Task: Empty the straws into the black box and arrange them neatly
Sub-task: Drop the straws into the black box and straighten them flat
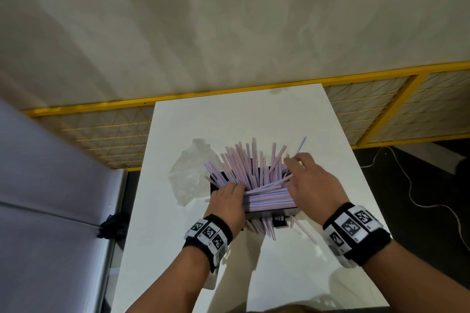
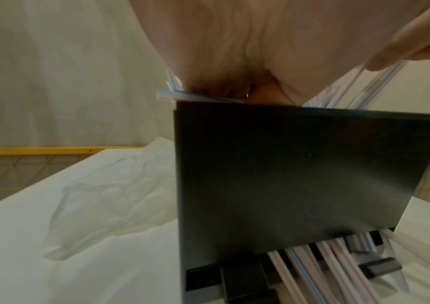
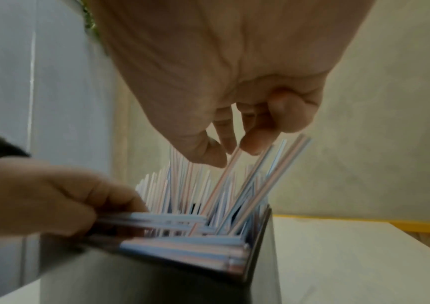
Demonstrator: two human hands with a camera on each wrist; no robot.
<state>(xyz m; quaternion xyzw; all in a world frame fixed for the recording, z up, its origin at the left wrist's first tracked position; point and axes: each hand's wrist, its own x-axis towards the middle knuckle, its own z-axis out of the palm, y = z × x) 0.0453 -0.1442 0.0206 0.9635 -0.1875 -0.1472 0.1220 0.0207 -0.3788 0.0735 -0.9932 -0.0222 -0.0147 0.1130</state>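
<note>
A black box (image 1: 276, 213) stands mid-table, crammed with pink-and-blue striped straws (image 1: 254, 165). Many stand or lean out of its top; a layer lies flat along the near side (image 3: 182, 244). My left hand (image 1: 230, 193) curls its fingers over the left end of that flat bundle (image 3: 53, 197), palm above the box wall (image 2: 299, 174). My right hand (image 1: 302, 170) is over the right side, thumb and fingertips (image 3: 252, 148) pinching leaning straws. Several loose straws (image 1: 264, 229) lie on the table at the box's near foot.
An empty clear plastic bag (image 1: 190, 175) lies crumpled left of the box. The white table (image 1: 292, 274) is narrow, with a yellow mesh fence (image 1: 381, 109) behind it, a grey padded surface (image 1: 50, 185) to the left and a white cable (image 1: 419, 198) on the dark floor to the right.
</note>
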